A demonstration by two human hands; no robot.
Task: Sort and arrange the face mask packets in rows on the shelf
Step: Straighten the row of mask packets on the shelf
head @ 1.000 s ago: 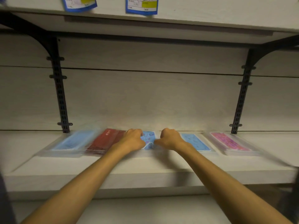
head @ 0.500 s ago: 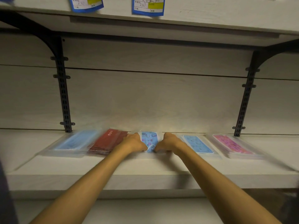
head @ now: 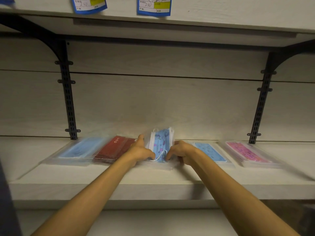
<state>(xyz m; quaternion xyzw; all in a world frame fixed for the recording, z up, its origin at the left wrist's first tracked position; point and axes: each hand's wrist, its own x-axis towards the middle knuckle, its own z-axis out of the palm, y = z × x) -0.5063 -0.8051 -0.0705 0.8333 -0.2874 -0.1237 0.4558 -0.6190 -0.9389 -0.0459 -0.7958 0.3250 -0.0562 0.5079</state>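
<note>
Patterned blue mask packet on shelf, gripped between both hands

Five packets side by side on shelf

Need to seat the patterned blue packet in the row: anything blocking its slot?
Nothing visible. Both hands, left hand and right hand, already hold the patterned blue packet, between the red packet and the blue packet.

Site: you stand at a shop or stockroom display | Evidence: blue price labels on the upper shelf edge | slotted black wall brackets | packaged face mask packets in a row on the shelf
</note>
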